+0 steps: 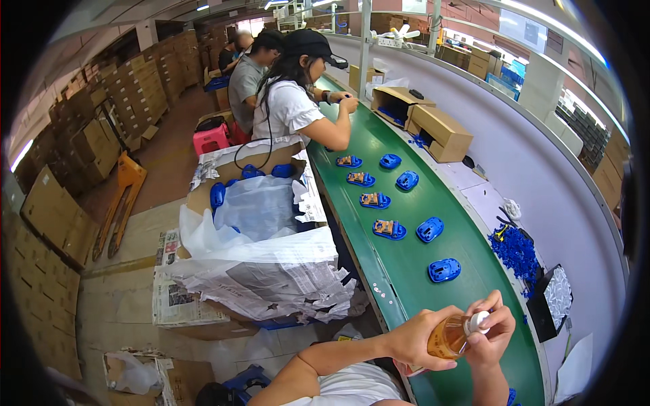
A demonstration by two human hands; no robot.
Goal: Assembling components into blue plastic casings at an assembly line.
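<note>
Over the near end of the green conveyor belt (467,308), my left hand (414,336) is wrapped round a clear drink bottle (445,340) with amber liquid inside. The fingers of my right hand (493,335) close on its white cap (479,322); whether the cap is loose cannot be told. Beyond the hands, a blue computer mouse shell (444,270) lies on the belt, nearest to them. Another shell (430,229) sits farther up. To their left stand several blue mouse bases with orange-brown circuit boards, the closest being this base (389,229).
Left of the belt stands a big paper-lined carton (257,271) holding blue parts. A heap of small blue pieces (512,249) and a black box (550,302) flank its right edge. A co-worker in white (291,108) sits farther along. An orange pallet jack (122,196) rests at left.
</note>
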